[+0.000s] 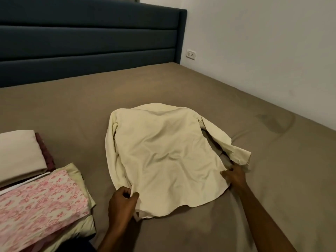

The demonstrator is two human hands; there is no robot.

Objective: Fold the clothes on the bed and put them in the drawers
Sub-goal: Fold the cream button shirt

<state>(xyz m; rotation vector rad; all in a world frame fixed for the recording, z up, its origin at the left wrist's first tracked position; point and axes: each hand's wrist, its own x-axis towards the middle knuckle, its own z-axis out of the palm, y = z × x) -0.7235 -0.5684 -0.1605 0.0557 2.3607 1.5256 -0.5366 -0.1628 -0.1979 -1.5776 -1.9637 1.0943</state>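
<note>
While the cream shirt (163, 151) lies flat mid-bed, left hand (121, 202) and right hand (234, 177) pinch its near edge.

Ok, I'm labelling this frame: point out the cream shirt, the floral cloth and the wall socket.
cream shirt (163, 153), head view, middle of its back panel.
floral cloth (36, 206), head view, centre of the pink print.
wall socket (190, 54), head view, its faceplate.

Between your hands lies a shirt (163, 153) of thin, matt, creased cream cloth. Under it, the bed sheet (254, 179) looks like smooth matt brown fabric. Left of your grip, the folded pile (40, 202) is soft printed cloth.
</note>
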